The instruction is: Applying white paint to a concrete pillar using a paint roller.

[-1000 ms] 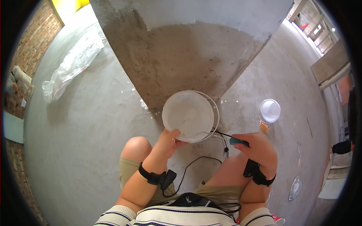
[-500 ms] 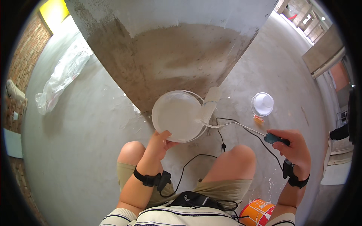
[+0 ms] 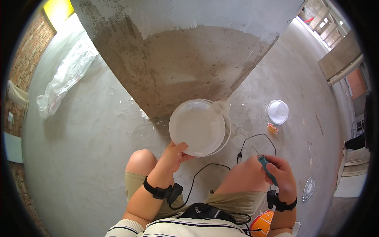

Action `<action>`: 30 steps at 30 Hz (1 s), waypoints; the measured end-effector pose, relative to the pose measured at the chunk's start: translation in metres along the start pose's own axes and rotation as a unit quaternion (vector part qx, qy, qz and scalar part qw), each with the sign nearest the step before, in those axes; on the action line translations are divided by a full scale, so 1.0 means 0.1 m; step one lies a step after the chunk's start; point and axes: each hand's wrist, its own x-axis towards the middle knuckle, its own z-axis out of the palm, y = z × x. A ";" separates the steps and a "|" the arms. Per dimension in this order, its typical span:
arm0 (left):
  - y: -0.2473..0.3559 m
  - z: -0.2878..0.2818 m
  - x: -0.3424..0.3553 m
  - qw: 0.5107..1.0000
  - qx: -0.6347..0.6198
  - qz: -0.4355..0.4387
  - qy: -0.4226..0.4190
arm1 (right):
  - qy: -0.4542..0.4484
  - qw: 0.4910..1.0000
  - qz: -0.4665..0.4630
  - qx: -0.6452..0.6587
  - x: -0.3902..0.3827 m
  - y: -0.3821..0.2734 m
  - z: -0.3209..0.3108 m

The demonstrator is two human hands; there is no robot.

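Observation:
My left hand (image 3: 176,155) grips the near lower edge of a white bucket (image 3: 197,128), thumb at the rim and fingers beneath. Pale whitish liquid fills what I see of its inside. My right hand (image 3: 279,173) is closed around the green handle of a paint roller (image 3: 268,168), above my right knee. From the handle its thin metal rod runs up and left to the whitish roller sleeve (image 3: 219,108), at the bucket's right rim. Whether the sleeve touches the rim, I cannot tell. The bucket's wire handle (image 3: 228,136) hangs on its right side.
A concrete pillar (image 3: 189,63), partly coated white, stands just beyond the bucket. Right of it on the floor are a white tub (image 3: 277,110), an orange packet (image 3: 272,128) and a round metal disc (image 3: 309,189). Crumpled plastic sheeting (image 3: 69,77) lies left; an orange bucket (image 3: 263,223) is near me.
My right hand has come left and nearer my body, swinging the roller so its sleeve now appears foreshortened at the bucket's rim. The bucket and my left hand sit slightly further right and nearer.

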 end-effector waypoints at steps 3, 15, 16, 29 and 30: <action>0.02 0.03 -0.02 0.999 0.003 0.020 0.025 | -0.026 0.998 0.008 0.055 0.01 0.08 -0.01; 0.01 0.01 0.02 0.999 -0.011 0.040 0.019 | -0.153 0.908 0.055 0.386 0.09 0.42 0.18; 0.00 0.01 0.03 0.999 -0.012 0.041 0.020 | -0.154 0.908 0.053 0.385 0.11 0.46 0.19; -0.04 -0.03 0.04 1.000 -0.023 0.015 0.004 | -0.212 0.925 0.020 0.315 0.18 0.49 0.28; -0.03 -0.03 0.04 1.000 -0.026 0.014 0.002 | -0.197 0.953 -0.013 0.230 0.17 0.45 0.30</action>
